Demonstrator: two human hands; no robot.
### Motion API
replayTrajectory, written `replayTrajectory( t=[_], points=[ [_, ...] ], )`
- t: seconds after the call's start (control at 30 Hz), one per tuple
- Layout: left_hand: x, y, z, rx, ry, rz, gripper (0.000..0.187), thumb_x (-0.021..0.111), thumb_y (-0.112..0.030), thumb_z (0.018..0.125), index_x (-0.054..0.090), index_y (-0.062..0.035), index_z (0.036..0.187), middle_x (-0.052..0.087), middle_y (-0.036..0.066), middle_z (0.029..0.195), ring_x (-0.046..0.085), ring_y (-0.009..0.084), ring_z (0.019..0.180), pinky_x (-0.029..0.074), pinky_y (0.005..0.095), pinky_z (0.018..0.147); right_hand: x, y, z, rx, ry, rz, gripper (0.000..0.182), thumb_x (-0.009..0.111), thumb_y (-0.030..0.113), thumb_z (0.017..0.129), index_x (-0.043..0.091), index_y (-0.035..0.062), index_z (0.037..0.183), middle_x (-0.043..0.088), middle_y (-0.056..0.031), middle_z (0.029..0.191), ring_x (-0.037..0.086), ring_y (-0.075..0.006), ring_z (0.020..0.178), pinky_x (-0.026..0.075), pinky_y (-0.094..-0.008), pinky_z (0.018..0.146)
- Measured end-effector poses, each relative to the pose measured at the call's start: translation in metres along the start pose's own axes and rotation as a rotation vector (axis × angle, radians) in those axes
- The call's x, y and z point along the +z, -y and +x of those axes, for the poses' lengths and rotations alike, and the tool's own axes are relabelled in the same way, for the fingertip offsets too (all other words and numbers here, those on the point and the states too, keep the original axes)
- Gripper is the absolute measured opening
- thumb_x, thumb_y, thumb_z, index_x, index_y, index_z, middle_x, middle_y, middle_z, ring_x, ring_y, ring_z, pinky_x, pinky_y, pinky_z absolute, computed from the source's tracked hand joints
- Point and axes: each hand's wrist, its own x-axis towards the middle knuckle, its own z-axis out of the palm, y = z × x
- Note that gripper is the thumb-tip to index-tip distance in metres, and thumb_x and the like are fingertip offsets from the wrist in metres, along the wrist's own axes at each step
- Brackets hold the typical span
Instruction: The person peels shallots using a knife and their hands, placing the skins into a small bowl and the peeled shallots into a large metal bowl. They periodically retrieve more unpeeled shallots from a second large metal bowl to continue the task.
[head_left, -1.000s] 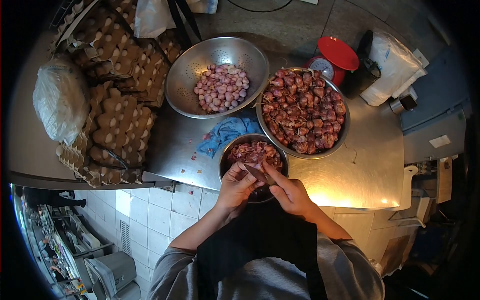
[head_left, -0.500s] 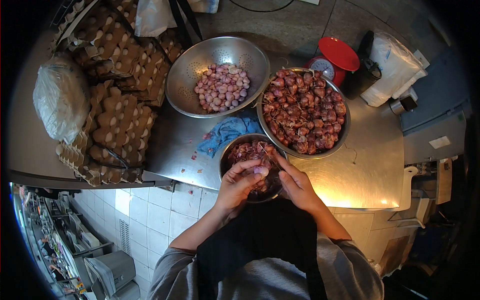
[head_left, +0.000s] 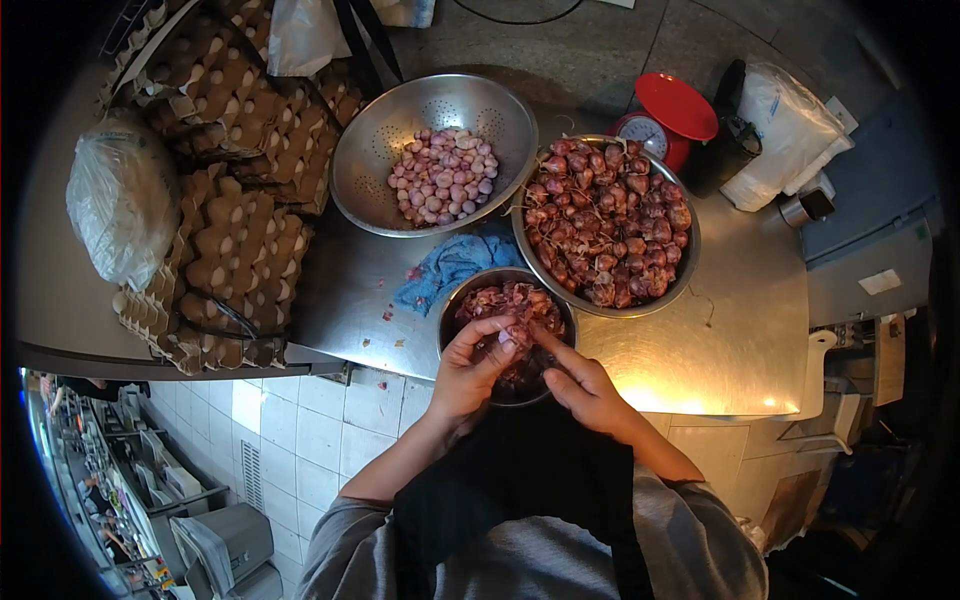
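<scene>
Pinched in the fingers of my left hand (head_left: 470, 362) is a shallot (head_left: 512, 337), partly peeled, with pale purple flesh showing. My right hand (head_left: 590, 390) reaches in from the other side, its index fingertip at the shallot and its thumb held apart; the other fingers are mostly hidden. Both hands are over a small metal bowl (head_left: 443, 330) with reddish shallot skins (head_left: 515, 297) inside. Just beyond it, a larger metal bowl (head_left: 690, 270) is heaped with unpeeled shallots (head_left: 610, 220). A steel colander (head_left: 370, 150) contains peeled shallots (head_left: 445, 178).
A crumpled blue cloth (head_left: 455, 265) lies beside the small bowl on the steel table (head_left: 720, 350). Stacked egg trays (head_left: 235, 260) and a plastic bag (head_left: 122, 200) stand left. A red scale (head_left: 678, 110) and a white bag (head_left: 785, 130) are at the back right.
The shallot in my left hand has turned and shifted slightly left. My right index finger has moved in against it, while the right thumb has dropped lower and away.
</scene>
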Motion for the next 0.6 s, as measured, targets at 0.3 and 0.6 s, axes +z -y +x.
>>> replayTrajectory(
  t=[0.3, 0.6],
  points=[
    [0.0, 0.0, -0.001, 0.081, 0.035, 0.063, 0.028, 0.056, 0.003, 0.08, 0.047, -0.0021, 0.106, 0.057, 0.009, 0.097, 0.057, 0.0154, 0.09, 0.047, 0.0282, 0.083, -0.007, -0.021, 0.009, 0.018, -0.123, -0.16, 0.044, 0.044, 0.017, 0.09, 0.033, 0.0106, 0.132, 0.053, -0.0168, 0.115, 0.051, -0.0226, 0.107, 0.037, -0.0284, 0.089],
    [-0.004, -0.002, -0.001, 0.065, -0.006, 0.012, 0.029, 0.054, 0.002, 0.082, 0.045, -0.0022, 0.109, 0.054, 0.01, 0.103, 0.056, 0.017, 0.092, 0.047, 0.0311, 0.084, -0.017, -0.007, 0.003, 0.119, -0.023, -0.094, 0.043, 0.043, 0.017, 0.091, 0.034, 0.0207, 0.132, 0.053, -0.0047, 0.075, 0.041, -0.0092, 0.054, 0.041, -0.0223, 0.056]
  ],
)
